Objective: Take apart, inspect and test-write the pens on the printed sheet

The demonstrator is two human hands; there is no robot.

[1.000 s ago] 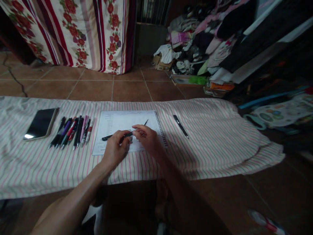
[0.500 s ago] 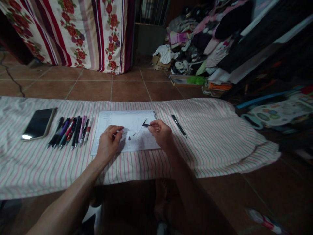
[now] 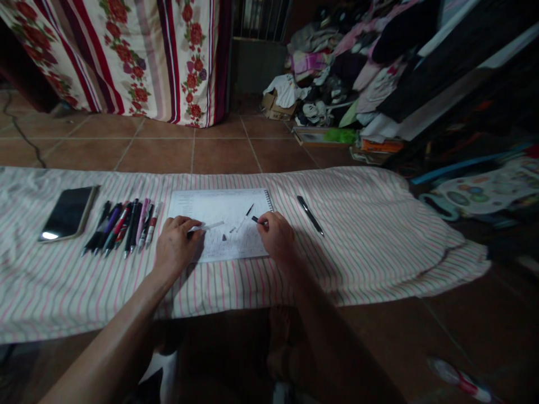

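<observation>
Head view: pale pen part (image 3: 214,225) pinched in my left hand (image 3: 175,242), fingers nearly closed, over the notebook (image 3: 210,202); print too small to read. Long axis roughly left-right, free end right. My right hand (image 3: 276,234) pinches a black pen piece (image 3: 255,219), pointing up-left. Thin refill (image 3: 249,212) lies between, slanting up-right.
</observation>
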